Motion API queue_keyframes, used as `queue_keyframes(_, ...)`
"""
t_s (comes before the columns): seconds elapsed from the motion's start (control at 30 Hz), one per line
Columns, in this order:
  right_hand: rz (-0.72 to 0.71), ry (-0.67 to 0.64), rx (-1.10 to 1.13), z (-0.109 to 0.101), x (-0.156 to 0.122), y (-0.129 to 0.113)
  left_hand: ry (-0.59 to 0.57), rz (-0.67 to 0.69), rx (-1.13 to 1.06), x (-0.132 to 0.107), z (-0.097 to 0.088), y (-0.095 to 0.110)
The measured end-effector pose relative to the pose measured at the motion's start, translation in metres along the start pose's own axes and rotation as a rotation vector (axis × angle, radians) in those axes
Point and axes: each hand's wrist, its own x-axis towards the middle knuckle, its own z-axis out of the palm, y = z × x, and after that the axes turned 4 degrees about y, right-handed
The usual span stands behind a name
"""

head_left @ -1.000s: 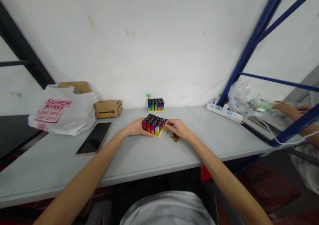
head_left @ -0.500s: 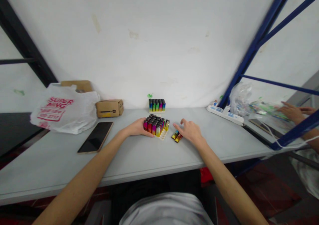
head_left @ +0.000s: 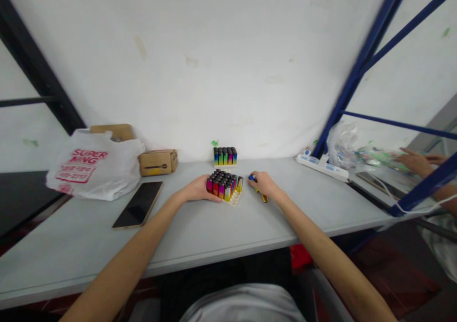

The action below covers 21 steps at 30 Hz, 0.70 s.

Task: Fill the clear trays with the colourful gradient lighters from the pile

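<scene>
Shiny rainbow lighters [head_left: 221, 189] with black tops stand packed upright in a pale tray [head_left: 235, 198], whose right front slots show bare. My left hand [head_left: 198, 189] is wrapped round the left side of this tray. To the right of it, my right hand [head_left: 263, 184] is closed on a lighter [head_left: 252, 178], its blue part showing at the fingertips. Under that hand, the gold end of another lighter [head_left: 264, 198] shows on the table; the rest of it is hidden.
A second tray of lighters [head_left: 225, 156] stands against the wall. On the left are a phone [head_left: 138, 205], a small cardboard box [head_left: 158, 162] and a white plastic bag [head_left: 96, 165]. A power strip [head_left: 322, 166] lies right, near a blue frame [head_left: 352, 82]. Another person's hands [head_left: 416, 161] work beyond it.
My right hand has come down over the two loose lighters and closed on one. My left hand stays at the tray. The view has tilted slightly.
</scene>
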Motion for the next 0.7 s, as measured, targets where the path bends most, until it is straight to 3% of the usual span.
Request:
queue_keyframes(0.13,0.029,0.141,0.248,0.011,0.003,0.014,0.005,-0.003,0.006,0.001,0.000,-0.001)
queue_keyframes(0.37,0.026,0.447,0.629,0.020,0.008,0.009,0.031,-0.050,0.038,0.002,0.000,-0.010)
queue_keyframes(0.7,-0.026,0.261,1.078,0.009,0.001,-0.012,0.027,-0.042,0.040,0.003,0.000,-0.014)
